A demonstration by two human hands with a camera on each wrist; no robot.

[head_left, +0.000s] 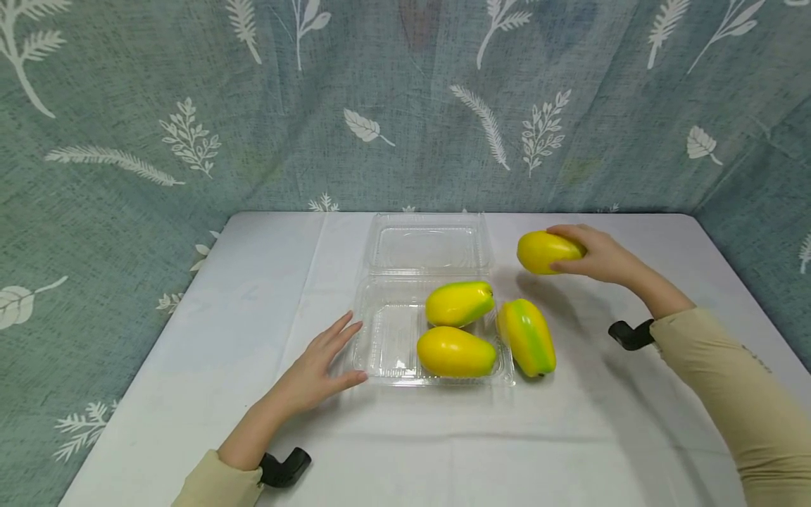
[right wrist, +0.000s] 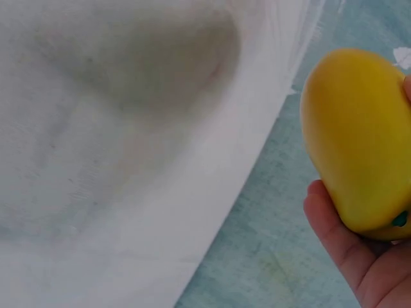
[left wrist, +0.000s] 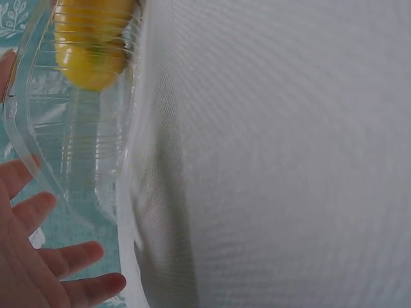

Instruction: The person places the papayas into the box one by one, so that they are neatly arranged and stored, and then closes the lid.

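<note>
A smooth yellow papaya (head_left: 538, 252) is held up over the back right of the table by my right hand (head_left: 592, 255). Its fingers and thumb curve around one end of it. In the right wrist view the papaya (right wrist: 359, 141) rests against the fingers, with a small dark green spot near its end. My left hand (head_left: 319, 362), fingers spread and fairly straight, is at the left edge of the clear plastic clamshell box (head_left: 389, 345). Two yellow-green papayas (head_left: 456, 352) lie in the box's right half. Another papaya (head_left: 527, 338), with a green stripe, leans at the box's right edge.
The box's hinged lid (head_left: 431, 246) lies flat open towards the back of the table. A white cloth covers the table (head_left: 507, 451). Behind it hangs a grey-green curtain (head_left: 412, 162) with white leaf prints. Black wrist mounts (head_left: 285, 468) stick out by both sleeves.
</note>
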